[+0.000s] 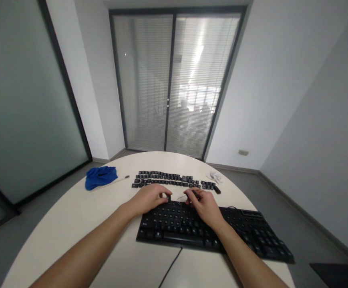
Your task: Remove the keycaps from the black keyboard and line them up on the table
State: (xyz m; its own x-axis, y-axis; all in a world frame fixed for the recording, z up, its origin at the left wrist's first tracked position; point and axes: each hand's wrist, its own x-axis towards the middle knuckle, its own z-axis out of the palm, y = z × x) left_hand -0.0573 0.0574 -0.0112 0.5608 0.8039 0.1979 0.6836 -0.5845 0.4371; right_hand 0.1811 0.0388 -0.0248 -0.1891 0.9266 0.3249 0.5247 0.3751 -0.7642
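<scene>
A black keyboard lies across the near part of the round table, many of its keycaps gone from the upper rows. My left hand is over its upper left edge, with thumb and forefinger pinched on a small black keycap. Just to the right, my right hand is closed round a dark keycap puller, whose thin wires point left above the keyboard's top edge. Loose black keycaps lie in rows behind both hands.
A blue cloth sits at the table's left, beside a thin brush. White crumpled material lies at the back right. The keyboard cable runs toward me over the white table. Beyond stand glass doors with blinds.
</scene>
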